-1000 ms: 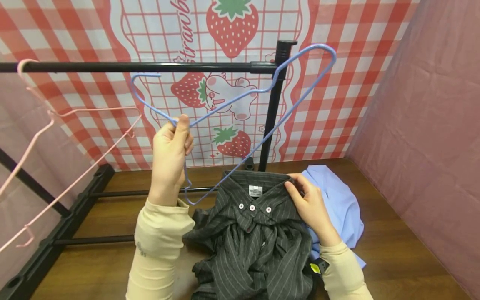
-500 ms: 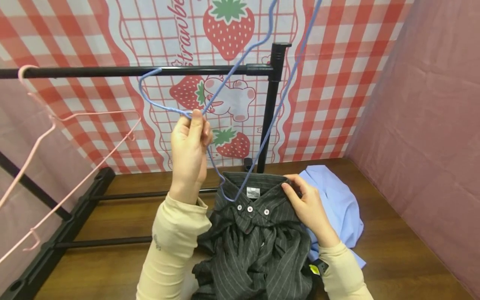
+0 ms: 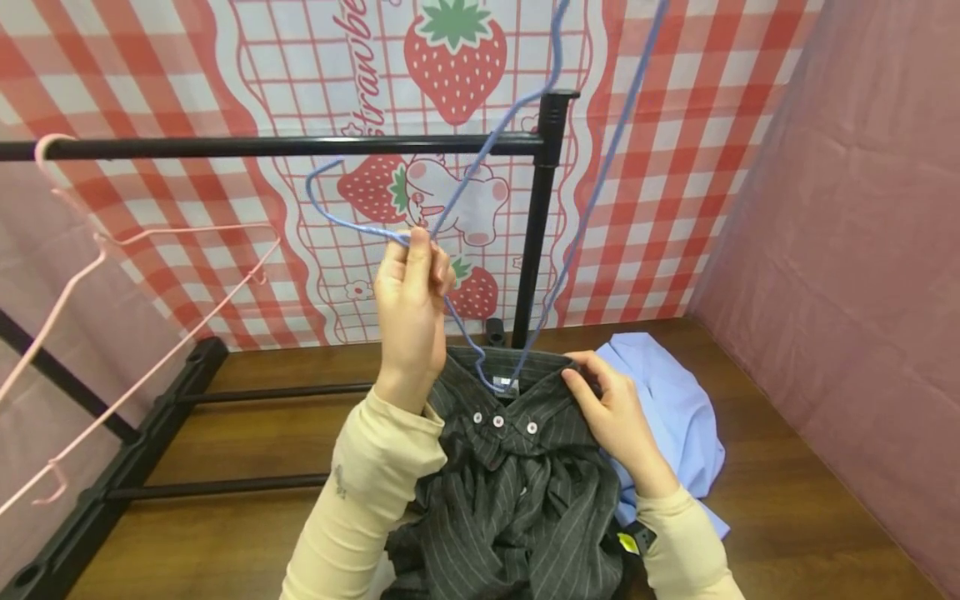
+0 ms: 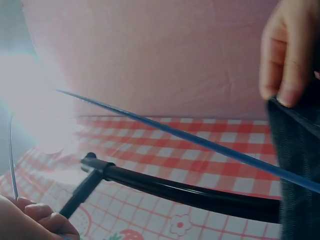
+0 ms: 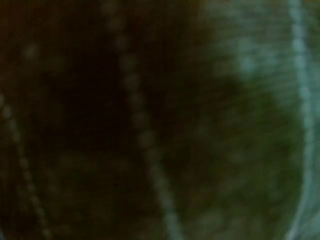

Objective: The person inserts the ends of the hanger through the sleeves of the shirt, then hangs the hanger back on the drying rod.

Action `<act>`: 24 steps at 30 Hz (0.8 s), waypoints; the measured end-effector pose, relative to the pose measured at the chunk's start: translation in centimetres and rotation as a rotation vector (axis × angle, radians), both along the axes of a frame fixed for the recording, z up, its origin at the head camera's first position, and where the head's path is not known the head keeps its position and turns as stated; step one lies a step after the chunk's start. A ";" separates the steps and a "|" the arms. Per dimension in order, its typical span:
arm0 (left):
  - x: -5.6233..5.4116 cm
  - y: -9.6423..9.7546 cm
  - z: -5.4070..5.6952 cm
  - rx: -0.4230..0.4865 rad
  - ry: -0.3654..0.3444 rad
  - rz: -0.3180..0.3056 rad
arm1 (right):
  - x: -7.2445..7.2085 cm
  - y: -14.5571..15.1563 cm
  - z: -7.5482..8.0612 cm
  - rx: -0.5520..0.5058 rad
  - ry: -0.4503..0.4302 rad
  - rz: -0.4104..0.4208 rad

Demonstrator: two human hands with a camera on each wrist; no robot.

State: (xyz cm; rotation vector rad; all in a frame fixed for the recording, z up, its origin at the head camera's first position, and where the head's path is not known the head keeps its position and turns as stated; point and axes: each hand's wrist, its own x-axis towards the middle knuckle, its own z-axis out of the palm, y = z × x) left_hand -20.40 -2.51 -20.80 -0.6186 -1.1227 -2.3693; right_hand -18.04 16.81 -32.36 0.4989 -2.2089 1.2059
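My left hand point(image 3: 412, 308) pinches a blue wire hanger point(image 3: 465, 179) just below its hook, thumb against fingers. The hanger is tilted, its far end above the head view and its lower end at the collar opening of a dark pinstriped shirt point(image 3: 517, 508). At the right side of that collar, my right hand point(image 3: 618, 408) pinches the edge between thumb and fingers. In the left wrist view the hanger's bottom bar point(image 4: 200, 142) crosses in front of the shirt. The right wrist view is filled by blurred striped cloth point(image 5: 210, 150).
A black rack point(image 3: 300, 146) spans the back left, with a pink hanger point(image 3: 187, 225) hooked on its bar. A light blue garment point(image 3: 667, 408) lies right of the dark shirt on the wooden table point(image 3: 810, 500). A checked strawberry cloth point(image 3: 660, 167) hangs behind.
My left hand has moved right with the blue hanger and tipped it steeper, so its lower end comes to the collar opening. My right hand stays on the collar.
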 end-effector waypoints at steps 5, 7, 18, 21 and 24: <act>-0.2 0.4 -1.2 -0.063 -0.003 -0.018 | 1.1 -0.5 1.1 -0.025 0.049 0.016; -0.2 0.4 -1.6 -0.082 -0.003 -0.022 | 1.1 -0.5 1.1 -0.045 0.078 0.028; -0.4 0.6 -2.9 -0.225 0.035 -0.001 | 0.0 0.9 0.1 -0.085 0.152 0.069; -0.4 0.6 -3.2 -0.270 0.037 0.007 | 0.2 0.9 0.2 -0.123 0.166 0.074; -0.5 0.5 -3.4 -0.323 0.030 0.009 | 0.4 0.9 0.3 -0.165 0.199 0.070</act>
